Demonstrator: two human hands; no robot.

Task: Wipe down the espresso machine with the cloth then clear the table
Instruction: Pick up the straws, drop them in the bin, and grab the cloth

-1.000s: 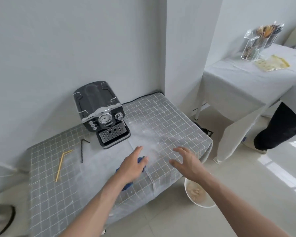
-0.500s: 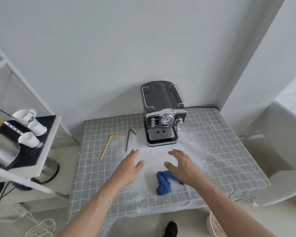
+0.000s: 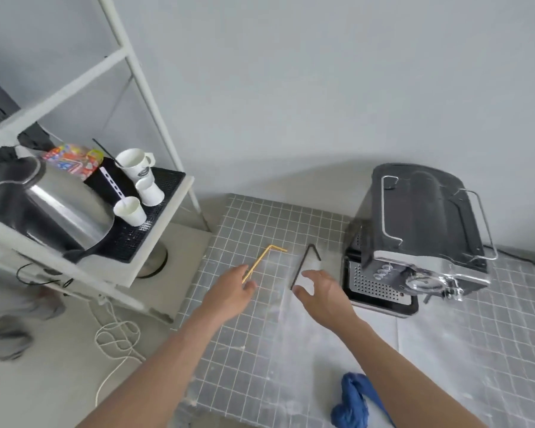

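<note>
The black and chrome espresso machine (image 3: 420, 230) stands at the back right of the grid-patterned table (image 3: 254, 350). A crumpled blue cloth (image 3: 351, 403) lies near the table's front edge, under my right forearm. A bent yellow straw (image 3: 261, 261) and a bent black straw (image 3: 303, 264) lie left of the machine. My left hand (image 3: 232, 293) hovers with relaxed fingers at the lower end of the yellow straw. My right hand (image 3: 325, 293) is spread open beside the lower end of the black straw. Neither hand holds anything.
A white shelf unit (image 3: 155, 230) stands left of the table with a steel kettle (image 3: 50, 205), white cups (image 3: 136, 163) and a black mat. A white cord (image 3: 115, 344) lies looped on the floor. White dust streaks the tablecloth.
The view swung left. Both hands left the blue cloth and moved up and left to the two straws. The cloth stays on the table near the front edge.
</note>
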